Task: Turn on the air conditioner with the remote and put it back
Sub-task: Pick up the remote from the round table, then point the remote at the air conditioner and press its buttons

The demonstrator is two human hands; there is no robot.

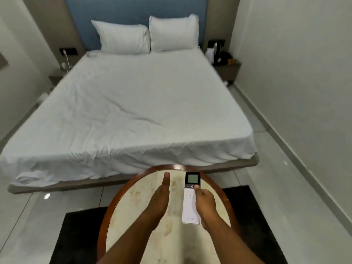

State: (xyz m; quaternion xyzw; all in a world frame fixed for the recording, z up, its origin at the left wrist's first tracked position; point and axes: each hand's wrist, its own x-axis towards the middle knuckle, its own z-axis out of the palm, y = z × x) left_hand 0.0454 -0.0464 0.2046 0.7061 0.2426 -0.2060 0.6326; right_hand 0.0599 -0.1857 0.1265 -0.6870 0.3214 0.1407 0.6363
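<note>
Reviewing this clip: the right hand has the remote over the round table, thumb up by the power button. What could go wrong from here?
1. The right hand grips the remote along one side only; a hard thumb press could tip or drop it onto the table.
2. The thumb sits beside the power button, so it may hit a neighbouring key.
3. No air conditioner is in view, so the aim may be off.
4. The left hand is not supporting it.

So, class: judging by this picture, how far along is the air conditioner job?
Done: the right hand has hold of the remote above the round table. In hand: its thumb sits by the power button; whether it has been pressed cannot be told. The left hand is open. Left: setting the remote down.
</note>
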